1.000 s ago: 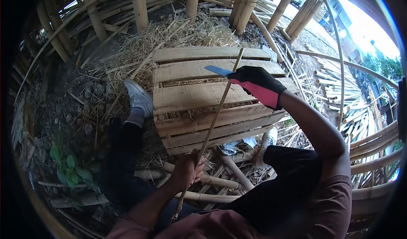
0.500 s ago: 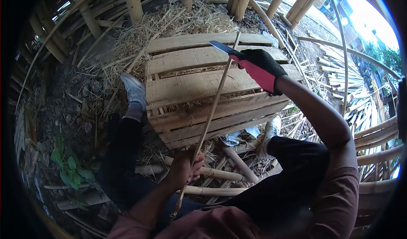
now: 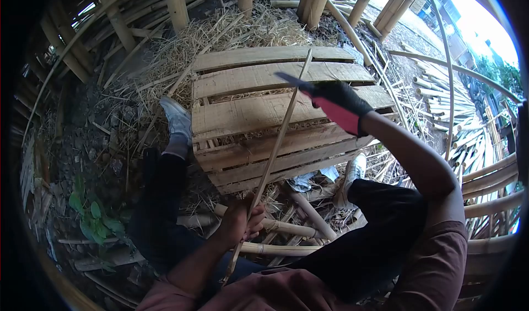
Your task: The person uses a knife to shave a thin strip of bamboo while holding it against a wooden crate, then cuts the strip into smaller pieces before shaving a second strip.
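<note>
A long thin bamboo strip [image 3: 275, 148] slants from my lap up over a slatted wooden crate [image 3: 242, 112]. My left hand [image 3: 238, 221], bare, is wrapped round the strip's lower part, below the crate's near edge. Over the crate's top my right hand [image 3: 339, 104], in a black and pink glove, grips a knife [image 3: 290, 79]. The knife's blade points to the upper left and crosses the strip near its upper end. Motion blurs the glove and blade a little, so whether the edge touches the strip is unclear.
My shoes stand on either side of the crate. Bamboo poles [image 3: 281, 249] lie beneath my legs, and upright posts [image 3: 175, 5] rise behind the straw [image 3: 220, 35]. Cut bamboo pieces [image 3: 441, 98] are piled at the right. A green plant [image 3: 96, 220] grows at the lower left.
My right hand and the knife have moved slightly down along the strip, toward me. My left hand still grips the strip in nearly the same place.
</note>
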{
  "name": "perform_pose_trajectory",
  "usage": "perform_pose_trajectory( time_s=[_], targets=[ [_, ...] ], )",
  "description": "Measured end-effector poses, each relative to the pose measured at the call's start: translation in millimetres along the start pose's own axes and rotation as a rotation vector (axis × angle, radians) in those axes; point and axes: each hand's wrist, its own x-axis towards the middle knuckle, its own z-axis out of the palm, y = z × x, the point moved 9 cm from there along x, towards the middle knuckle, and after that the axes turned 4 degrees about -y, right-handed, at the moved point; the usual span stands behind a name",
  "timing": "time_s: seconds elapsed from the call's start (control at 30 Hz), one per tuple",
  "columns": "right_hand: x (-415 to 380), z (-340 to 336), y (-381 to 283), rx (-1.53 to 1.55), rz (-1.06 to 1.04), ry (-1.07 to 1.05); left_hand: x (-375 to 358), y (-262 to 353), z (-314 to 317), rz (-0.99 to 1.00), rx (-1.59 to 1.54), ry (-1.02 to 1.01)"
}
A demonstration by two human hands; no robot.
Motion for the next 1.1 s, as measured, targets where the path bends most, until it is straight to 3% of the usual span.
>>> perform_pose_trajectory(
  time_s=[0.03, 0.07, 0.1, 0.17, 0.2, 0.3, 0.37, 0.43, 0.47, 0.5, 0.57, 0.6, 0.63, 0.73, 0.77, 0.83, 0.87, 0.9, 0.97, 1.03, 1.07, 1.1],
  targets=[
    [3, -2, 17, 0.136, 0.252, -0.098, 0, 1, 0, 0.021, 0.010, 0.009],
    [14, -5, 24, 0.150, 0.115, -0.061, 0, 2, -1, 0.036, 0.022, 0.019],
    [6, 1, 26, 0.156, 0.125, -0.065, -2, 0, -1, 0.024, 0.021, 0.021],
    [-13, 43, 22, 0.411, 0.197, -0.374, -1, 4, -1, 0.027, 0.057, 0.006],
    [-7, 27, 4, -0.003, 0.031, -0.281, 1, 5, -2, 0.028, 0.061, 0.005],
    [22, -3, 11, 0.133, 0.039, -0.183, 1, -1, -3, 0.012, 0.002, -0.008],
    [-4, 20, 7, 0.213, 0.274, -0.207, 2, -3, -4, -0.014, -0.010, 0.015],
    [-20, 66, 7, 0.376, 0.083, -0.406, 1, -1, -4, -0.023, -0.029, 0.002],
    [-8, 70, 9, 0.296, -0.138, -0.417, 1, 0, -3, -0.028, -0.048, -0.010],
    [-1, 57, -6, 0.063, -0.138, -0.420, 1, -1, -3, -0.029, -0.047, -0.011],
    [3, 13, -6, 0.069, 0.235, -0.237, 1, -1, -3, -0.013, -0.026, -0.005],
    [12, 3, -16, 0.021, 0.066, -0.217, 0, -2, -2, -0.018, -0.027, -0.003],
    [8, 13, -12, 0.021, 0.064, -0.216, 1, -2, -2, -0.024, -0.037, 0.000],
    [-51, 87, -18, 0.203, 0.187, -0.585, 1, 0, -3, -0.013, -0.028, 0.005],
    [-45, 90, -22, 0.040, -0.606, -0.127, 1, 2, -4, -0.004, -0.010, 0.007],
    [-24, 79, -12, 0.190, -0.175, -0.434, 2, 0, -6, -0.016, -0.020, -0.006],
    [-13, 47, -12, 0.141, 0.093, -0.294, 2, -1, -5, -0.026, -0.035, -0.019],
    [-4, 23, 1, 0.108, 0.213, -0.190, 1, -3, -4, -0.032, -0.037, -0.015],
    [-5, 25, 6, 0.112, 0.141, -0.136, 2, 0, -3, 0.010, -0.028, 0.041],
    [-32, 62, -27, -0.269, -0.384, -0.058, 1, 2, -2, 0.044, 0.012, 0.056],
    [-31, 59, -14, -0.298, -0.230, -0.137, 1, 7, -4, 0.074, 0.061, 0.072],
    [-31, 50, -32, -0.393, -0.550, -0.125, 0, 6, -6, 0.073, 0.061, 0.073]
  ],
)
